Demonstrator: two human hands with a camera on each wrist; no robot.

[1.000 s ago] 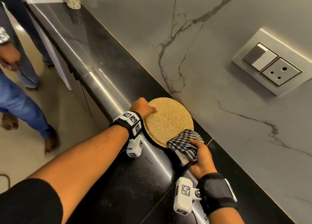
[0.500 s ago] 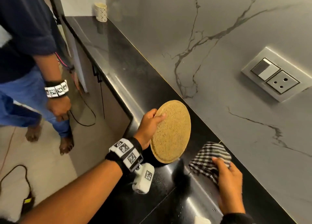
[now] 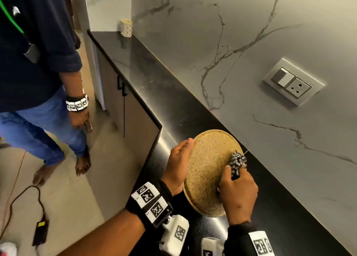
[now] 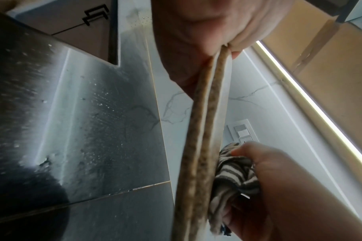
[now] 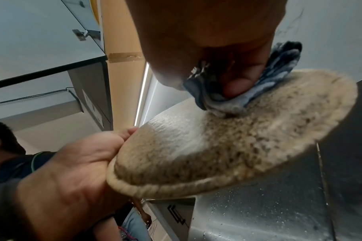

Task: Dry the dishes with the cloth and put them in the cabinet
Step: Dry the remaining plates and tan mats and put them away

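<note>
A round speckled tan plate (image 3: 208,168) is held tilted above the black counter (image 3: 146,78). My left hand (image 3: 178,161) grips its left rim, thumb on the upper face; the left wrist view shows the plate (image 4: 202,130) edge-on. My right hand (image 3: 238,186) holds a bunched black-and-white checked cloth (image 3: 237,162) and presses it on the plate's right side. In the right wrist view the cloth (image 5: 237,93) is squeezed against the plate (image 5: 227,143) by my fingers, while the left hand (image 5: 72,171) clasps the near rim.
Another person (image 3: 34,66) in jeans stands at the left on the floor, close to the counter's end. A patterned cup (image 3: 126,27) sits at the counter's far corner. Lower cabinet doors (image 3: 123,105) are under the counter. A wall socket (image 3: 293,82) is on the marble backsplash; a cable and adapter (image 3: 41,230) lie on the floor.
The plate was lifted off the counter by my left hand and tilted up. My right hand picked up the cloth from the counter and brought it onto the plate's face.
</note>
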